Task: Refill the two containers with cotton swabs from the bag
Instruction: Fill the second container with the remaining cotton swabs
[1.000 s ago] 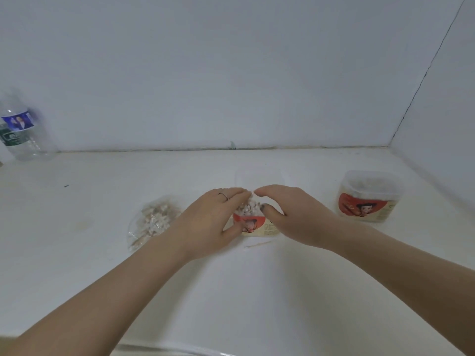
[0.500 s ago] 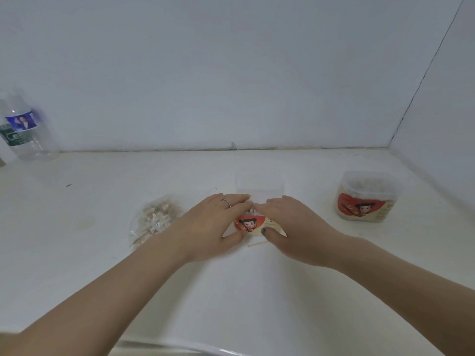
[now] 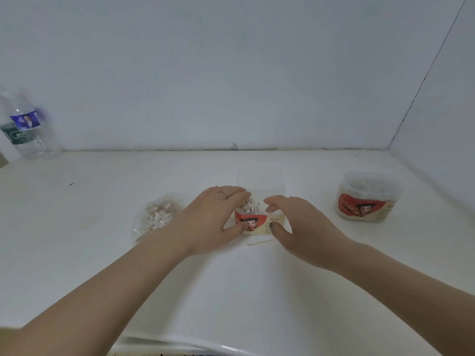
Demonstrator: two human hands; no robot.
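The open container [image 3: 259,223], with its red cartoon label, stands on the white worktop [image 3: 231,291], white swab heads [image 3: 250,205] showing above its rim. The left hand [image 3: 213,219] cups its left side, fingers curled over the swab heads and thumb pressed on the label. The right hand [image 3: 300,227] wraps its right side, thumb on the front wall and fingers arched over the top; whether those fingers touch is unclear. Left of this container, behind the left wrist, lies the clear bag [image 3: 156,217] of swabs. One loose swab [image 3: 258,243] lies just in front of the container. The second container [image 3: 368,197], lidded, stands well to its right. A water bottle [image 3: 25,129] stands far to its left by the wall.
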